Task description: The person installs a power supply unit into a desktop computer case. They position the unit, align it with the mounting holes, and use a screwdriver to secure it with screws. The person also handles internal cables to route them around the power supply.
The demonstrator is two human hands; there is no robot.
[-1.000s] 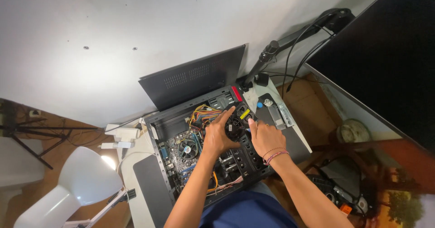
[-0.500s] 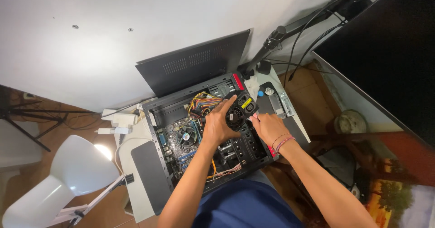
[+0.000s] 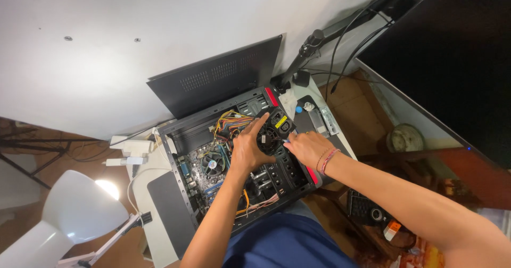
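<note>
An open black computer case (image 3: 181,167) lies on its side on a white desk, its circuit board and coloured wires showing. My left hand (image 3: 247,151) and my right hand (image 3: 306,146) both grip a small black fan unit (image 3: 271,132) with a yellow sticker, held over the case's upper right part. My left thumb and fingers wrap its left side; my right fingers touch its right edge. A round cooler fan (image 3: 212,163) sits on the board to the left of my left hand.
The case's black side panel (image 3: 218,79) leans against the white wall. A white desk lamp (image 3: 80,209) stands at lower left. A dark monitor (image 3: 452,60) on an arm (image 3: 340,28) fills the upper right. Small parts (image 3: 314,116) lie right of the case.
My view has shifted; both hands with the fan unit stay over the case's upper right, with my left fingers spread further across the fan.
</note>
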